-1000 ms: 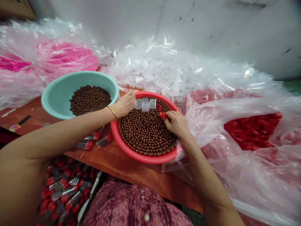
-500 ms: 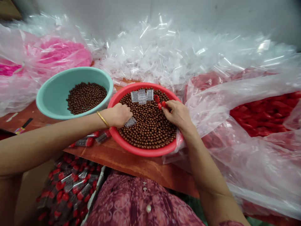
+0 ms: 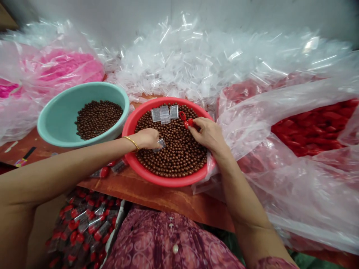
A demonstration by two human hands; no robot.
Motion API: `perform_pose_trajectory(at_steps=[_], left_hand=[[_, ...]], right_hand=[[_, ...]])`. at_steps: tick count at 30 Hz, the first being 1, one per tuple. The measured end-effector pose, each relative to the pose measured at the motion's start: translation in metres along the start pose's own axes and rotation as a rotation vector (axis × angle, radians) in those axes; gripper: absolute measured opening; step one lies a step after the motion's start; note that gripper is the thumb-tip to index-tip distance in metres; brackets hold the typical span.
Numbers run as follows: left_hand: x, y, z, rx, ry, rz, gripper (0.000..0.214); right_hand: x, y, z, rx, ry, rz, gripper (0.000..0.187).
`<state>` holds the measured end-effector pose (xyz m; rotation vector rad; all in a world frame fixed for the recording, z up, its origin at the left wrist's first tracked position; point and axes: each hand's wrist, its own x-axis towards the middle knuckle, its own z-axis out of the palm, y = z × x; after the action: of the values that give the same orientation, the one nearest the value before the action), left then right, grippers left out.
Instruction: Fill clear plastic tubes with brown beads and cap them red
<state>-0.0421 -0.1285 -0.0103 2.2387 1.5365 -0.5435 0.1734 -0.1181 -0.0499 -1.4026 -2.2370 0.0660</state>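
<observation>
Left grip (image 3: 147,139) looks closed on a small clear plastic tube (image 3: 159,145) at its 3 o'clock, long axis slanting 2-to-8 o'clock, above brown beads (image 3: 175,157) in a red basin (image 3: 165,100); right grip (image 3: 206,134), pinching a small red plastic piece (image 3: 186,121), lies farther off.

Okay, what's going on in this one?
A person is working over a red plastic basin of brown balls. Their left hand holds a small clear plastic tube just above the balls, and their right hand pinches a small red plastic piece. More clear tubes lie on the balls, beside a teal basin of more balls.
</observation>
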Motion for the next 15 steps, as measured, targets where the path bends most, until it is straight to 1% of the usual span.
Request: perform_pose_trajectory(at_steps=[4,7,10,12,13,15], left_hand=[[0.026,0.020,0.012,-0.208,0.129,0.006,0.010],[0.041,0.030,0.021,-0.345,0.194,0.008,0.011],[0.046,0.030,0.026,-0.476,0.200,0.036,0.011],[0.044,0.025,0.027,-0.582,0.180,0.078,0.014],[0.042,0.022,0.027,-0.682,0.161,0.112,0.016],[0.036,0.016,0.025,-0.984,0.118,0.194,0.018]], right_hand=[[0.000,0.004,0.004,0.095,0.101,-0.001,0.018],[0.000,0.005,0.004,0.142,0.220,0.029,0.017],[-0.001,0.005,0.001,0.160,0.311,0.104,0.020],[-0.001,0.004,-0.001,0.203,0.331,0.134,0.021],[-0.001,0.004,-0.001,0.240,0.332,0.136,0.020],[-0.002,0.003,-0.001,0.354,0.323,0.147,0.018]])
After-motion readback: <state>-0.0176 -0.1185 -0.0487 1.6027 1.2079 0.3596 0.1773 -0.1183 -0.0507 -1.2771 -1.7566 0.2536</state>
